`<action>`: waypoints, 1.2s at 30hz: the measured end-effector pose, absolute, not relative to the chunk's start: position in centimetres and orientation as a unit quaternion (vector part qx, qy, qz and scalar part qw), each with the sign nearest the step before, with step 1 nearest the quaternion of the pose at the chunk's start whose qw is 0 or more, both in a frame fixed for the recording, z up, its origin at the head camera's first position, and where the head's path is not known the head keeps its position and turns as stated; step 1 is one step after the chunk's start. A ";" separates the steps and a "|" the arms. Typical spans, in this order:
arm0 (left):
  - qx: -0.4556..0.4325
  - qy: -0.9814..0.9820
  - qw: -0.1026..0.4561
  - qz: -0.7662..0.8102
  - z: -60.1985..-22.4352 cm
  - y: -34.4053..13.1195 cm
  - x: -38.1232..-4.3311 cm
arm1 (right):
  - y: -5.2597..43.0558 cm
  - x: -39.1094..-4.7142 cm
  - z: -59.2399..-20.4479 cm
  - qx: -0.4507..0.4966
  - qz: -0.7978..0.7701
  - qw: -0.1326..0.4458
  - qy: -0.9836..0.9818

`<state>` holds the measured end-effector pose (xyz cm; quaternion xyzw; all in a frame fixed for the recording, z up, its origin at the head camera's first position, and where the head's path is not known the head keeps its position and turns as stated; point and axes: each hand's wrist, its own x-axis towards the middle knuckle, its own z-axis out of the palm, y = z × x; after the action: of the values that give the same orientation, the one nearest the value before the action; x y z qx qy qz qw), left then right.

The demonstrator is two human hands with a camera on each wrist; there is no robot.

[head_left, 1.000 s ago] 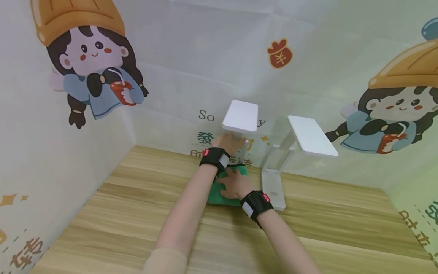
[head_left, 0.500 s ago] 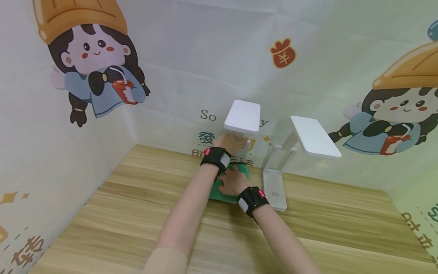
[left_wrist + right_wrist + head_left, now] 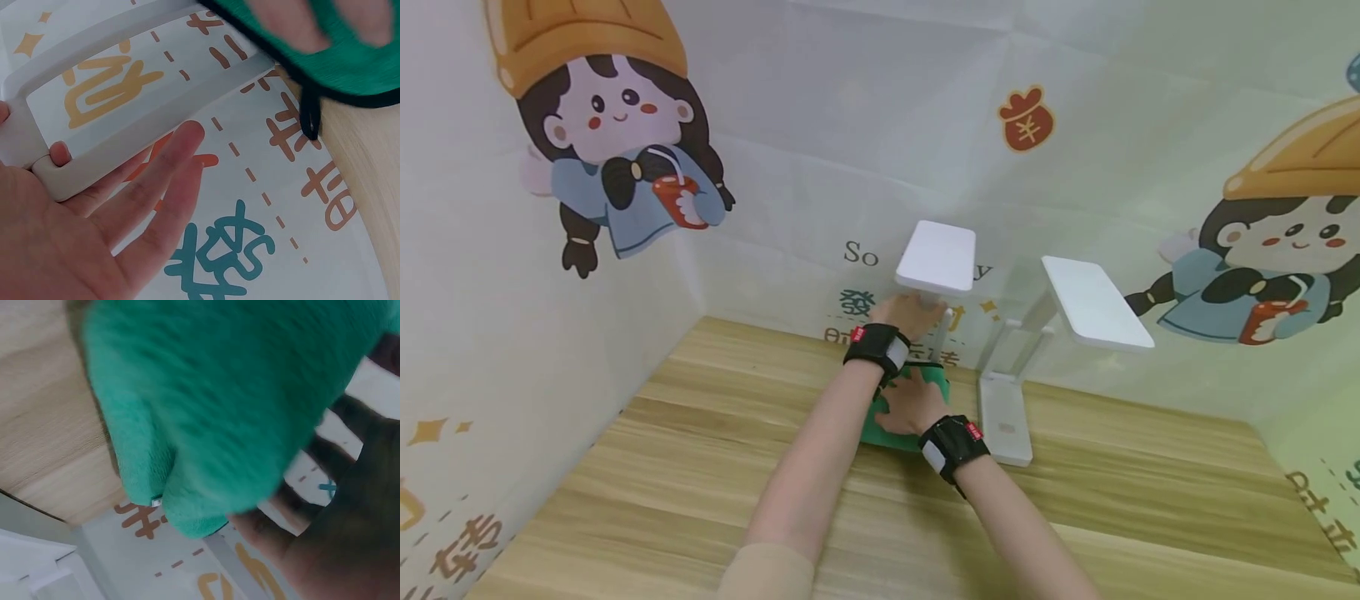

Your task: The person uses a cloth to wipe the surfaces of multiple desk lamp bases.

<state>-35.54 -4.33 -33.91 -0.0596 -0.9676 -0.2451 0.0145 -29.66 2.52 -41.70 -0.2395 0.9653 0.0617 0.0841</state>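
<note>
In the head view my left hand [image 3: 907,317] grips a white desk lamp [image 3: 936,257] high on its stand, just under the flat panel head. The left wrist view has its fingers around the hinge end of the two-bar lamp arm [image 3: 144,119], some of them stretched out. My right hand [image 3: 916,405] presses a green plush cloth [image 3: 883,433] with spread fingers, low at the foot of this lamp. The cloth covers the spot where the lamp's base would show. Black edging and a small hanging loop [image 3: 310,114] trim the cloth. In the right wrist view it bulges beside the fingers [image 3: 269,534].
A second white desk lamp [image 3: 1004,417] stands close at the right, its panel [image 3: 1097,302] tilted over the wooden table [image 3: 715,467]. A printed backdrop [image 3: 820,167] rises right behind the lamps, with another side wall at the left.
My right hand has shifted slightly left with the cloth beneath it. My left hand keeps its grip on the lamp. The head view has drifted a little.
</note>
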 end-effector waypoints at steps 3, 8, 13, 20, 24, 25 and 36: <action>-0.062 -0.968 0.007 -0.244 -33.7 -4.3 -35.3 | 2.2 -29.7 -41.7 -0.233 0.070 0.072 0.967; -0.065 -0.968 0.004 -0.244 -33.6 -4.6 -35.1 | 1.7 -28.2 -42.1 -0.255 0.084 0.042 0.962; -0.065 -0.967 0.017 -0.247 -33.5 -4.8 -35.1 | 1.4 -27.6 -42.2 -0.261 0.094 0.038 0.960; -0.066 -0.965 0.012 -0.252 -33.9 -4.6 -35.6 | 1.1 -29.3 -42.0 -0.209 0.102 0.039 0.972; -0.067 -0.967 0.003 -0.247 -33.8 -4.5 -35.4 | 1.1 -29.1 -42.7 -0.214 0.104 0.024 0.971; -0.067 -0.967 0.001 -0.246 -33.8 -4.5 -35.3 | 1.1 -28.9 -42.9 -0.221 0.105 0.020 0.969; -0.079 -0.965 0.007 -0.250 -33.8 -4.6 -35.6 | 3.2 -25.5 -44.6 -0.302 0.053 -0.100 0.947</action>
<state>-35.60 -4.64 -33.83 -0.0792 -0.9649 -0.2501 0.0074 -25.54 3.21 -44.60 -0.3020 0.9466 0.0526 -0.1004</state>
